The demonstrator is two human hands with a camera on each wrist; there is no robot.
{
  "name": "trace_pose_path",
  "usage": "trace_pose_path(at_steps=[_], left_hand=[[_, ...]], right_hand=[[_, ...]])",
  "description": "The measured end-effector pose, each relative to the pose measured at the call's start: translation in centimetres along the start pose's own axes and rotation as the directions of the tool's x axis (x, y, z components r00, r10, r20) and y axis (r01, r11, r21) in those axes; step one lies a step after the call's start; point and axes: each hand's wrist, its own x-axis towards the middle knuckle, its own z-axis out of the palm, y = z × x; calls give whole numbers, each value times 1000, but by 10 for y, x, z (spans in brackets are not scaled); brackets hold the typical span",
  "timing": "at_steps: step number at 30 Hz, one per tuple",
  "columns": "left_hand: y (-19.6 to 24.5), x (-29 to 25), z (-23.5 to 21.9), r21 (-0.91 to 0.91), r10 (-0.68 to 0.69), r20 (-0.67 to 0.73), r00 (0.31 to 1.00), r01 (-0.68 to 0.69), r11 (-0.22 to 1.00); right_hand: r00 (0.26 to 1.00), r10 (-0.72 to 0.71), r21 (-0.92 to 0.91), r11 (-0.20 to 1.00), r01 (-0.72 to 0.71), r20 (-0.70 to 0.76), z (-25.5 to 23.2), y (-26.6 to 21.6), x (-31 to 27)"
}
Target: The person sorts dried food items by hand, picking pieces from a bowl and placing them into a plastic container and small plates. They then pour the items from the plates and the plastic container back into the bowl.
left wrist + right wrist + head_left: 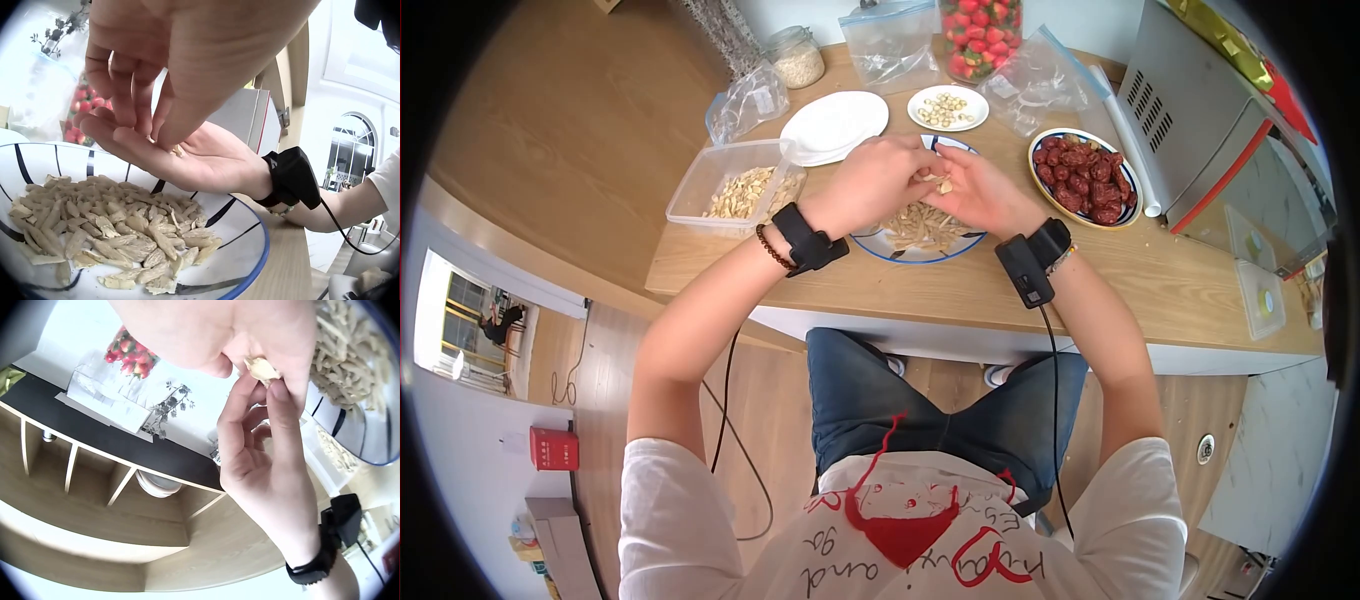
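Observation:
In the right wrist view my left hand point(269, 450) pinches a pale yellow dried slice point(262, 369) between thumb and fingertips, against the palm of my right hand point(250, 331). The left wrist view shows the right hand point(181, 156) turned palm up with its fingers fairly straight, and the fingers of the left hand point(169, 62) pointing down into it. Both hands are above a blue-rimmed plate point(253, 275) near its far side. A heap of beige, ridged, spindle-shaped dried pieces point(125, 219) covers much of the plate.
Left of the plate stands a clear plastic box point(690, 205) of pale slices. Behind are a white plate point(835, 125), a small dish point(920, 117) of pale pieces and a jar of strawberries point(980, 40). A bowl of red dates point(1090, 180) and a grey appliance point(1190, 100) stand right.

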Motion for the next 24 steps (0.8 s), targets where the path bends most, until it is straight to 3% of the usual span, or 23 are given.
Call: trace_pose_path(at_steps=[6,15,24], left_hand=[[0,-2,-2,178,120,-3,993,-118,977],[2,-1,-2,239,148,14,989,-147,960],[-4,2,8,149,97,35,995,-101,984]], right_hand=[[1000,1,11,1000,-1,19,-1,3,1],[999,32,35,999,-33,31,2,5,-1],[1000,7,49,999,-7,15,11,7,-5]])
